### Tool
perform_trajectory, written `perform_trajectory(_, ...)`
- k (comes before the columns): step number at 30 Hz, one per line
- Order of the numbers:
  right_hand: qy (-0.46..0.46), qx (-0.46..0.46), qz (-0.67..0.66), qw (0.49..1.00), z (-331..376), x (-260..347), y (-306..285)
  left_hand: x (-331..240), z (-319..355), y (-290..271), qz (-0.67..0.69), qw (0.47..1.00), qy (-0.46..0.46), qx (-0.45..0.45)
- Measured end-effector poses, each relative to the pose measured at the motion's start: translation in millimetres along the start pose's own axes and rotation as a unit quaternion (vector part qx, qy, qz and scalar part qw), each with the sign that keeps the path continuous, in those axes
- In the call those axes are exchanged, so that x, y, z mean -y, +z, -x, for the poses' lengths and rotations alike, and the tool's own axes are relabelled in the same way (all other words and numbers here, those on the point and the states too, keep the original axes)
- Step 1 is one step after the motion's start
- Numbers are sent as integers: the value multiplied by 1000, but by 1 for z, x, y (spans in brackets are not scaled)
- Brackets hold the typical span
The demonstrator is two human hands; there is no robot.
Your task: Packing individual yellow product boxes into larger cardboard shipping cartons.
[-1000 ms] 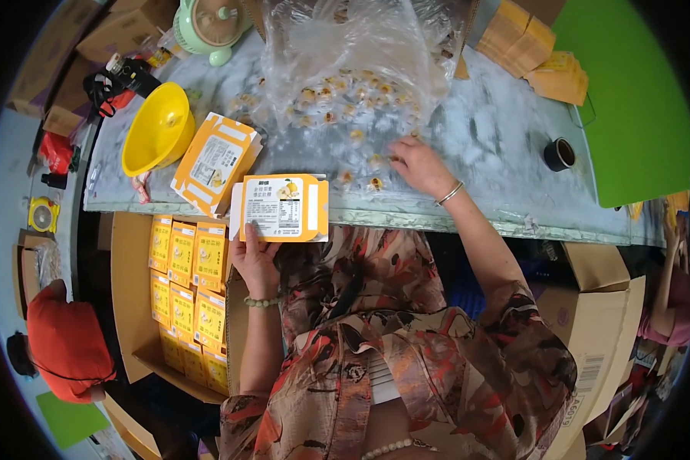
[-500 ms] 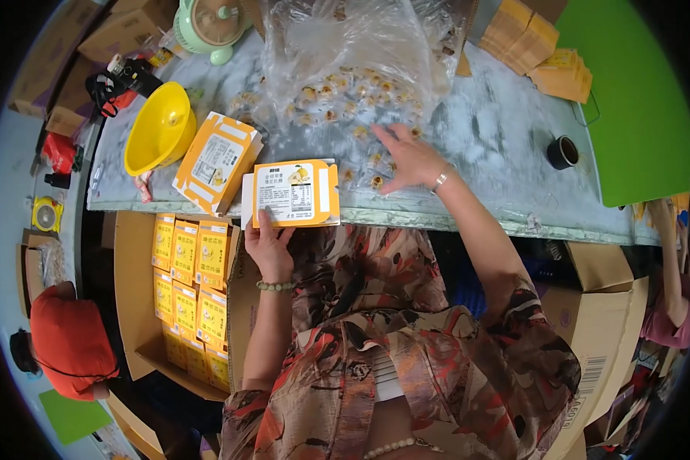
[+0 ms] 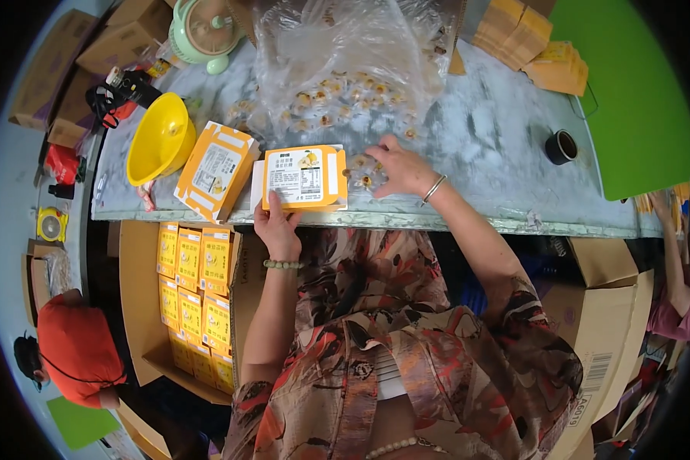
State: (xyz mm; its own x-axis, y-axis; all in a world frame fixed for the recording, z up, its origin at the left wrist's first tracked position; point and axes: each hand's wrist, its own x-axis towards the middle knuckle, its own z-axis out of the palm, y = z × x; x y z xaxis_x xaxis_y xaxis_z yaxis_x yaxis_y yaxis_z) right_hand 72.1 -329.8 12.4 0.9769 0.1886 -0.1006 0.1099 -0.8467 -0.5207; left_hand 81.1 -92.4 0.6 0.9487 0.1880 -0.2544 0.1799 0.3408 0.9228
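Observation:
My left hand (image 3: 277, 230) grips the near edge of an orange and white carton (image 3: 303, 176), thumb on top. The carton lies flat at the table's front edge, its flap end toward my right hand. My right hand (image 3: 406, 170) curls round a small cluster of clear-wrapped sweets (image 3: 366, 170) beside that end, thumb near me and fingers on the far side. Beyond it, many more wrapped sweets (image 3: 337, 100) spill from a large clear plastic bag (image 3: 345, 46). A second orange and white carton (image 3: 218, 172) rests at an angle, left of the held one.
A yellow bowl (image 3: 161, 142) and a green fan (image 3: 203, 31) stand on the left. Below the table edge, a cardboard box (image 3: 142, 307) holds rows of yellow cartons (image 3: 216, 261). A black cup (image 3: 561, 147) and stacked flat orange cartons (image 3: 514, 34) are on the right. Co-workers are at both sides.
My right hand has drawn left and its spread fingers have curled in, bunching the loose sweets against the carton's end. The held carton has shifted slightly right and away from me.

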Motion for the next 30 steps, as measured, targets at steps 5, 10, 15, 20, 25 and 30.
perform_trajectory(5, -27, -60, -52, 997, 0, 4, 20, 5, 2, 14, -13, 1000, -7, 27)
perform_trajectory(10, 19, -65, -246, 967, -3, 20, 30, 13, 8, 15, 30, 998, -37, 49)
perform_trajectory(15, -48, -134, -648, 749, 9, 59, 34, 8, 15, 2, 120, 985, -79, 100)
perform_trajectory(20, -11, -412, -178, 894, 14, -1, -9, -10, 22, -28, 195, 970, -94, 105)
perform_trajectory(25, 33, -302, 96, 948, -4, -24, 26, -16, 39, -47, 121, 985, -54, 113)
perform_trajectory(30, -80, -321, 59, 942, -60, 4, 42, -21, 54, -50, 103, 992, -67, 36)
